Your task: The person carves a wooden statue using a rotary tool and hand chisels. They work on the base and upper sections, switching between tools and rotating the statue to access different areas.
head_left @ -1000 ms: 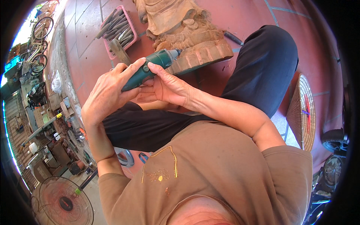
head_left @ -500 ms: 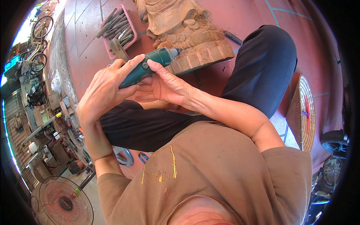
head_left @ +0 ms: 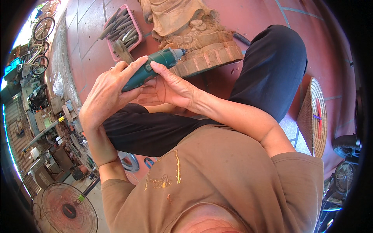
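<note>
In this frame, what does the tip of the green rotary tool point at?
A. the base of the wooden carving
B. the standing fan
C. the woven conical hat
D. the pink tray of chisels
A: the green rotary tool, gripped by the left hand and right hand, has its tip at the base of the wooden carving.

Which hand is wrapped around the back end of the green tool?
The left hand: it grips the rear of the green tool, while the right hand steadies it underneath.

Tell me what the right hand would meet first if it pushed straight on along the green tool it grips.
Probably the wooden carving: the right hand aims the green rotary tool at its base, tip about touching, though depth is unclear.
</note>
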A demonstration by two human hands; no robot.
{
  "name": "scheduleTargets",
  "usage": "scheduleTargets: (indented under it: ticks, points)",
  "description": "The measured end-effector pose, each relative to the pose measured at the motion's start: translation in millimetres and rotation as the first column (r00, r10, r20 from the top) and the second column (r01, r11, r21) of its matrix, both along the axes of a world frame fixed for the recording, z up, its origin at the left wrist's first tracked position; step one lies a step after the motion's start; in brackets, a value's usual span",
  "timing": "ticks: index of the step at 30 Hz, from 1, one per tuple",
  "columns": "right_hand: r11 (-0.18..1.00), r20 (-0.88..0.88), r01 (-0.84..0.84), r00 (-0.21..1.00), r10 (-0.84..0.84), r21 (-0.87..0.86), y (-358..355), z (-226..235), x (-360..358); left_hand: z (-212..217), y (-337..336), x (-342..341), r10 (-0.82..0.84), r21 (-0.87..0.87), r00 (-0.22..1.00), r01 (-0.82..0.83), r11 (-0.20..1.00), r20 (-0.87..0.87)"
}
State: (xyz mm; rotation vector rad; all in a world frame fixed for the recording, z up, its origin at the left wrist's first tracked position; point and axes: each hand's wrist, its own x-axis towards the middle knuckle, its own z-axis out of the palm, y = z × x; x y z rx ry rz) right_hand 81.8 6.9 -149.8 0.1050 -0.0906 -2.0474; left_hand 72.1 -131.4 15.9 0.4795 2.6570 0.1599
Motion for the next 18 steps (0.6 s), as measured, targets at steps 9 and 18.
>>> scheduleTargets:
  ticks: [9,18]
  points:
    - [1.0,0.011,0.01,1.0,-0.011,0.011,-1,0,-4,-1,1,-2,-0.001,0.016,1.0,0.001,1.0,-0.011]
    - [0.999,-0.012,0.028,1.0,-0.028,0.016,-3,-4,-10,-4,2,-6,0.056,0.004,0.998,-0.056,0.998,0.028]
